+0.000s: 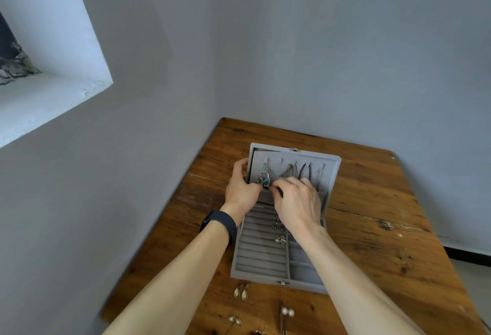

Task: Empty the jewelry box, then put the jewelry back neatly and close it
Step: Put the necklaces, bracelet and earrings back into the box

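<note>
At the far left a white window recess [53,90] is set into the wall, well apart from the work. The left hand [240,185], with a dark wristband [220,224] on its wrist, has its fingers [239,163] curled round the left edge of the lid [332,172], steadying it upright. Just beside its thumb hangs a blue-and-silver pendant [264,179], suspended from a hook inside the lid.

The grey jewelry box [261,260] stands open on the wooden tabletop [385,241], near the wall corner. A few small earrings [279,239] are tucked into its padded rows. To the right of the pendant, two more necklaces [301,171] hang from hooks. The right hand [297,201] reaches over the box, its fingers [279,184] bent and pinched together at the pendant's lower end. Whether they hold the pendant itself or its chain is too small to tell.

In front of the box, teardrop earrings [240,292] and pearl earrings [287,312] lie loose on the tabletop.

With pieces both inside and outside, the step looks like handling the pendant at its hook, though whether unhooking or hanging cannot be judged. The next move calls for a light, steady pinch so the chain does not tangle with its neighbours.
</note>
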{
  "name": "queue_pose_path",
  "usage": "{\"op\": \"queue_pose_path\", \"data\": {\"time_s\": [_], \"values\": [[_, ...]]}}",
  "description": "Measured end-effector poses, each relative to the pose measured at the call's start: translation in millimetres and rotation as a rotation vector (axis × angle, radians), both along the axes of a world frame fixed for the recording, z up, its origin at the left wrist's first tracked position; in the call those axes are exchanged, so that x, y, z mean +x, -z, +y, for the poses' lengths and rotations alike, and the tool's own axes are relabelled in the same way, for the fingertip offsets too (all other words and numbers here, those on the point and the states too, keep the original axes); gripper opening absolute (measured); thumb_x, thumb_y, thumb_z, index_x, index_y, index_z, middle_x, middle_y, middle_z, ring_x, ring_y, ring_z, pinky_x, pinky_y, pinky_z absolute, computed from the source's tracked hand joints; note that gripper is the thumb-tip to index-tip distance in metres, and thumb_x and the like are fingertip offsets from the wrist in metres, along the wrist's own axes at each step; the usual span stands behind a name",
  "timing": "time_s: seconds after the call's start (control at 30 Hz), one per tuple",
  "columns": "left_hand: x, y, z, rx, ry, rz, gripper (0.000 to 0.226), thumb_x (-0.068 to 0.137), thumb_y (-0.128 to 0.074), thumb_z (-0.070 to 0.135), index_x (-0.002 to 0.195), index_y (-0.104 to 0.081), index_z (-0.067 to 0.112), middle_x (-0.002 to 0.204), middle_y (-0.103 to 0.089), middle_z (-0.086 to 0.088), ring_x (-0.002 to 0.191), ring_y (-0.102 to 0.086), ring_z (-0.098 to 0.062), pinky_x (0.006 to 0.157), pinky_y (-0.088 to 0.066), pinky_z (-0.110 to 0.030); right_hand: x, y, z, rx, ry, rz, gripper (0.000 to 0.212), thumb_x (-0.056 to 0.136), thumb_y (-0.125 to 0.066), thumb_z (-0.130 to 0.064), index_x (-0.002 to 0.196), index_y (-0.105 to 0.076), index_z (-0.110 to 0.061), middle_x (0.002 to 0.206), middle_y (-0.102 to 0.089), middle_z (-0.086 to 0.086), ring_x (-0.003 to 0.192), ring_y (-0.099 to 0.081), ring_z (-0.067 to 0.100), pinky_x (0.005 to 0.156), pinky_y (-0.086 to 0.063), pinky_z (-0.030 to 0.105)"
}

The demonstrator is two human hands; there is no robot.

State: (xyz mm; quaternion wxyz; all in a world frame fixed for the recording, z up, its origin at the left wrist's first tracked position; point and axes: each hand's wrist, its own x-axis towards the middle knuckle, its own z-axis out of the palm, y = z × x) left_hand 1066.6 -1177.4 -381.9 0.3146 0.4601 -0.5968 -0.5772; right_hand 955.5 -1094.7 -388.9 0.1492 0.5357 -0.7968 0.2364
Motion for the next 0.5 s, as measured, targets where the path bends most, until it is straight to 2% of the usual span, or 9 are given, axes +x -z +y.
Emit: {"op": "queue_pose_path", "data": {"time_s": [0.1,0.23,0.3,0.4,0.5], "values": [[1,0,-2,0.000,0.015,-0.002,0.079,0.079,-0.070,0.001,0.139,-0.039,0.040,0.123,-0.061,-0.001,0.110,-0.058,-0.014,0.098,-0.052,-0.042,5,3,2,0.067,-0.004,-0.027,0.019,0.090,-0.063,-0.031,0.099,-0.078,-0.022,0.103,-0.071,-0.003,0.088,-0.055,0.027,0.072,-0.050,0.037],[2,-1,-5,0.007,0.035,0.005,0.080,0.078,-0.070,-0.001,0.139,-0.039,0.041,0.123,-0.060,-0.002,0.108,-0.060,-0.015,0.097,-0.053,-0.043,8,-1,5,0.229,-0.104,-0.145,0.035,0.089,-0.056,-0.032,0.123,-0.065,-0.025,0.119,-0.067,-0.006,0.107,-0.050,0.023,0.089,-0.048,0.037],[3,-1,-6,0.003,0.053,0.007,0.081,0.079,-0.070,-0.001,0.141,-0.038,0.039,0.122,-0.060,-0.003,0.108,-0.060,-0.014,0.097,-0.053,-0.043,5,-3,9,0.228,-0.116,-0.208,0.039,0.089,-0.059,-0.029,0.128,-0.059,-0.026,0.120,-0.068,-0.005,0.113,-0.051,0.021,0.090,-0.048,0.035],[6,-2,-8,-0.012,0.075,-0.003,0.081,0.081,-0.072,0.001,0.143,-0.038,0.038,0.123,-0.060,-0.003,0.110,-0.058,-0.014,0.098,-0.052,-0.042,0,-2,15,0.095,-0.069,-0.251,0.037,0.089,-0.063,-0.021,0.125,-0.058,-0.024,0.121,-0.063,-0.003,0.115,-0.055,0.019,0.087,-0.049,0.030],[8,-2,-8,-0.026,0.093,-0.004,0.080,0.082,-0.072,0.000,0.144,-0.037,0.036,0.125,-0.059,-0.003,0.107,-0.057,-0.010,0.086,-0.053,-0.031,-2,-1,16,0.120,0.001,-0.213,0.043,0.089,-0.065,-0.020,0.130,-0.056,-0.025,0.127,-0.053,-0.003,0.118,-0.054,0.019,0.086,-0.052,0.031]]}}
